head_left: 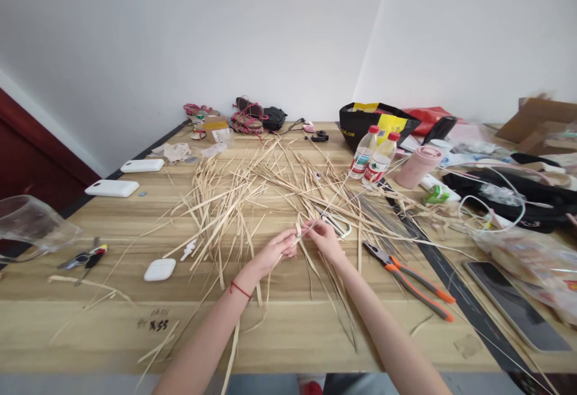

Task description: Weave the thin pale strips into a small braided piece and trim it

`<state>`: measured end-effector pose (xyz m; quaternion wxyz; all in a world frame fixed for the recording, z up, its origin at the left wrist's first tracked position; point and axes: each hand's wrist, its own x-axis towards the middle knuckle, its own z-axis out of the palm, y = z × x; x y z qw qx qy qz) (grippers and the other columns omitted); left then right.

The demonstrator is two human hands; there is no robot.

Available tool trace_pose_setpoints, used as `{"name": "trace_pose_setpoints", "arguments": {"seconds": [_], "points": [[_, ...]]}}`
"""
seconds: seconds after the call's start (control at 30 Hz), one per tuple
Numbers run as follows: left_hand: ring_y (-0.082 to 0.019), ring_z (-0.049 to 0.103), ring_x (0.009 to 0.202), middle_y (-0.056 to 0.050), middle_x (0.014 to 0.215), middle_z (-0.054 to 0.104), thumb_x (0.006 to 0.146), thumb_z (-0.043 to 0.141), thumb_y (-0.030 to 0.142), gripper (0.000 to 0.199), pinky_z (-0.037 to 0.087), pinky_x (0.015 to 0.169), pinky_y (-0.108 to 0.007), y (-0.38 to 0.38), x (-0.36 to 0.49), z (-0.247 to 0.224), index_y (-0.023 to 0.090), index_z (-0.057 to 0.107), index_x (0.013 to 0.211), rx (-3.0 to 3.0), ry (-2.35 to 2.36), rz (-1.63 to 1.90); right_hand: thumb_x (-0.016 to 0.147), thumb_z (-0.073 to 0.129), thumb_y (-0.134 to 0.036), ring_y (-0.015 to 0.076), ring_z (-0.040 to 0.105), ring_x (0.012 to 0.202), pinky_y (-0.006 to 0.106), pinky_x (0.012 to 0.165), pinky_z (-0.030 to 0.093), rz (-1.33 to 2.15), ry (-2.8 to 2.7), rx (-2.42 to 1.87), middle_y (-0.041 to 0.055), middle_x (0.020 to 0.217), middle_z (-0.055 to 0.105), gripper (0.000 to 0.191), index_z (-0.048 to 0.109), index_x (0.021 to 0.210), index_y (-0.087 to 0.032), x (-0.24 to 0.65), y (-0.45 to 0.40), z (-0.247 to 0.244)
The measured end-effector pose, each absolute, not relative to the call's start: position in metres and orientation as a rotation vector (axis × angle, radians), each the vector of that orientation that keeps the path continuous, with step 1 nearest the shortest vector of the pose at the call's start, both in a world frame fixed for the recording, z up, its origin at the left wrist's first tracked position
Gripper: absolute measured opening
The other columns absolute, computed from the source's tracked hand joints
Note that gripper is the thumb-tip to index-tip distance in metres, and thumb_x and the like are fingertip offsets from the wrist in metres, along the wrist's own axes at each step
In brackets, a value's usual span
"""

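Observation:
My left hand (276,251), with a red string on its wrist, pinches a pale flat plant strip (298,230) that makes a small loop at the fingertips. Right beside it, my right hand (325,240) has its fingers closed on the same piece, and a thin straight length runs from there up toward the bottles. Both hands hover just over the table front of a loose heap of pale strips (229,193). Behind my right hand lie scissors (336,225), partly covered. Orange-handled pliers (408,281) rest to the right.
Two water bottles (379,159), a pink cup (419,166) and a black-yellow bag (376,123) stand at the back right. A phone (514,305) lies near the right edge. On the left are a white earbud case (160,269), power banks (112,188) and a clear plastic container (33,223).

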<state>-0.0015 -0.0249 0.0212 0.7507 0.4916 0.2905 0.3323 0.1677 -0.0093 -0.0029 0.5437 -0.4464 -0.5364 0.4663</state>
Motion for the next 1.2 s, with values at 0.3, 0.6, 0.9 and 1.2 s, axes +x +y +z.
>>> {"name": "trace_pose_setpoints", "arguments": {"seconds": [0.3,0.6,0.9,1.2], "points": [[-0.008,0.034,0.056,0.004,0.06,0.039,0.082,0.052,0.042,0.046,0.034,0.063,-0.025,-0.018,-0.001,0.011,0.014,0.054,0.119,1.163,0.812,0.954,0.077,0.057,-0.037,0.0107,0.05,0.048,0.022,0.046,0.04,0.886,-1.419,-1.125,0.0,0.058,0.057,0.022,0.061,0.07,-0.017,0.174,-0.023,0.017],[-0.019,0.052,0.1,-0.009,0.119,0.054,0.085,0.046,0.041,0.04,0.044,0.085,-0.032,-0.017,-0.001,-0.004,0.02,0.054,0.117,1.363,0.947,0.889,0.07,0.067,-0.041,0.0106,0.051,0.043,0.023,0.04,0.042,1.08,-1.338,-1.025,0.0006,0.063,0.062,0.033,0.064,0.092,-0.018,0.159,-0.023,0.009],[-0.019,0.055,0.089,-0.007,0.101,0.063,0.086,0.042,0.041,0.039,0.045,0.083,-0.034,-0.021,-0.002,-0.008,0.019,0.057,0.114,1.592,1.044,0.806,0.065,0.071,-0.039,0.0073,0.04,0.037,0.021,0.037,0.031,1.113,-1.09,-0.964,-0.0036,0.049,0.055,0.023,0.062,0.07,-0.019,0.172,-0.018,0.025],[-0.019,0.052,0.103,-0.008,0.12,0.054,0.084,0.047,0.042,0.041,0.041,0.092,-0.035,-0.016,-0.002,-0.009,0.021,0.053,0.118,1.333,0.982,0.815,0.065,0.071,-0.039,0.0117,0.054,0.052,0.024,0.049,0.046,1.139,-1.226,-1.026,0.0025,0.069,0.065,0.03,0.068,0.088,-0.019,0.175,-0.016,0.022]]}}
